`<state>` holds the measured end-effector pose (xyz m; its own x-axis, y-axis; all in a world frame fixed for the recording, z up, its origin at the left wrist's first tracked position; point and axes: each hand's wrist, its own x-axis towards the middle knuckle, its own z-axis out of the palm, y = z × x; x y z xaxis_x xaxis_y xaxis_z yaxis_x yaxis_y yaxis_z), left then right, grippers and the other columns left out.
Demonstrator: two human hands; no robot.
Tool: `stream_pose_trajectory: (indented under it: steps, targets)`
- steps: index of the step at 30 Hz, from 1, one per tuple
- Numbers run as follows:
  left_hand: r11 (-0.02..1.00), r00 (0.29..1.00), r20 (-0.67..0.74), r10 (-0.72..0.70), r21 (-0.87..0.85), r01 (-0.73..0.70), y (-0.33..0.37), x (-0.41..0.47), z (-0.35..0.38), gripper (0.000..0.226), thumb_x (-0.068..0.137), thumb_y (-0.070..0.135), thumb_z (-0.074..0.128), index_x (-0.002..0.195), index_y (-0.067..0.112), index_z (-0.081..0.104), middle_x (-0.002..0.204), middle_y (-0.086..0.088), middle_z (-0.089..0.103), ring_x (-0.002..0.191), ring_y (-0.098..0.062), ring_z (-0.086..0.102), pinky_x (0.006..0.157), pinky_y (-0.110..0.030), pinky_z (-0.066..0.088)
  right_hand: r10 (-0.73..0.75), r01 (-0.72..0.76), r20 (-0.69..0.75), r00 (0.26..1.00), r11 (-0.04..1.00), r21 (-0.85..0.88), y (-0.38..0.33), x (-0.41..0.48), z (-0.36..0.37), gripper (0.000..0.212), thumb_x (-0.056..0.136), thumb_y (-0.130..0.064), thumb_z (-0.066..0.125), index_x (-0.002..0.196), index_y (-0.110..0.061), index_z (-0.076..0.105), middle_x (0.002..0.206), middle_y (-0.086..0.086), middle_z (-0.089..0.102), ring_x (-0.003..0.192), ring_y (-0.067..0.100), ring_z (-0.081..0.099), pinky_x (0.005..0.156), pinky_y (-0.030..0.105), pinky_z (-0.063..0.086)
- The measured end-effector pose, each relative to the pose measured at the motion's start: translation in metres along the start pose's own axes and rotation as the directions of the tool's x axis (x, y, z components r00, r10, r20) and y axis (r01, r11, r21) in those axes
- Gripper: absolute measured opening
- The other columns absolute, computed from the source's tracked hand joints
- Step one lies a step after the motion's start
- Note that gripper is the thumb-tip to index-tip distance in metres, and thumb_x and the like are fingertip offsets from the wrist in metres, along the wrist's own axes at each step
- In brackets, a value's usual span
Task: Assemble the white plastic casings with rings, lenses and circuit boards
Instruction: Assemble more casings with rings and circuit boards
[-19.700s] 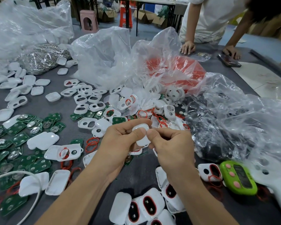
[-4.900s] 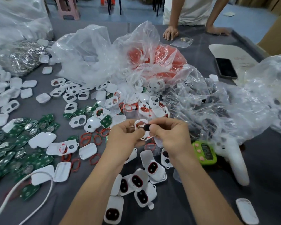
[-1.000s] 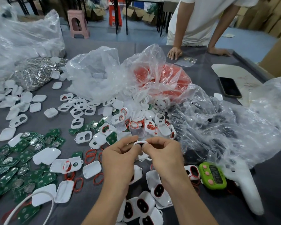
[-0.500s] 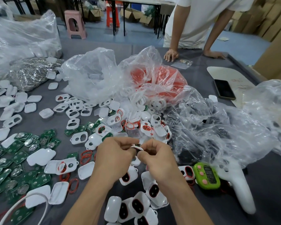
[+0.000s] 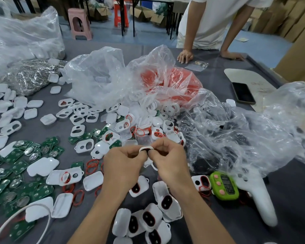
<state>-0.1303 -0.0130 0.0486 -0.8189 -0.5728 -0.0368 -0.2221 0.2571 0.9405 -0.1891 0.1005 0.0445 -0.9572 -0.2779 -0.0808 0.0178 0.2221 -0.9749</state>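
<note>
One white casing (image 5: 146,148), pinched between left hand (image 5: 124,167) and right hand (image 5: 169,161), both curled round it; above counter (image 5: 213,81), left of green timer (image 5: 224,186).

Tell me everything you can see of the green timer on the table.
The green timer is a small rounded lime plastic box with three pink buttons down its left side and a dark screen, digits unreadable. It lies face up on the grey table, right of the right hand, untouched. A white casing lies at its left edge; a white handheld device sits close on its right.
</note>
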Motion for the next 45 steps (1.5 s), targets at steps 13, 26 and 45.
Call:
stream_pose_trajectory:
  steps: [13, 26, 45]
  targets:
    - [0.916, 0.923, -0.135, 0.361, 0.236, -0.324, -0.027, 0.005, 0.013, 0.057, 0.079, 0.018, 0.086, 0.105, 0.065, 0.067, 0.095, 0.033, 0.071, 0.074, 0.011, 0.063, 0.072, -0.008, 0.047, 0.089, -0.087, 0.010, 0.996, 0.932, 0.352, 0.024, 0.021, 0.005, 0.012, 0.089, 0.003, 0.071, 0.087, -0.009, 0.075, 0.078, 0.011, 0.077, 0.067, 0.021, 0.072, 0.061, 0.028, 0.059]
    - [0.950, 0.951, -0.006, 0.308, 0.056, -0.308, -0.036, 0.017, 0.006, 0.056, 0.068, 0.030, 0.088, 0.105, 0.067, 0.068, 0.100, 0.044, 0.067, 0.086, 0.012, 0.067, 0.080, -0.017, 0.052, 0.197, -0.319, 0.283, 0.939, 0.808, 0.496, 0.019, 0.028, -0.022, 0.022, 0.099, 0.002, 0.058, 0.114, -0.005, 0.073, 0.070, 0.002, 0.066, 0.057, 0.009, 0.060, 0.066, 0.028, 0.059]
    - [0.879, 0.890, 0.002, 0.456, 0.154, -0.451, -0.036, 0.011, 0.014, 0.059, 0.080, 0.028, 0.086, 0.126, 0.057, 0.062, 0.108, 0.049, 0.061, 0.100, 0.022, 0.059, 0.082, 0.002, 0.040, 0.105, -0.130, 0.092, 0.990, 0.936, 0.327, 0.015, 0.017, -0.008, 0.031, 0.079, 0.003, 0.078, 0.097, -0.023, 0.079, 0.083, 0.020, 0.076, 0.061, 0.020, 0.064, 0.055, 0.026, 0.051]
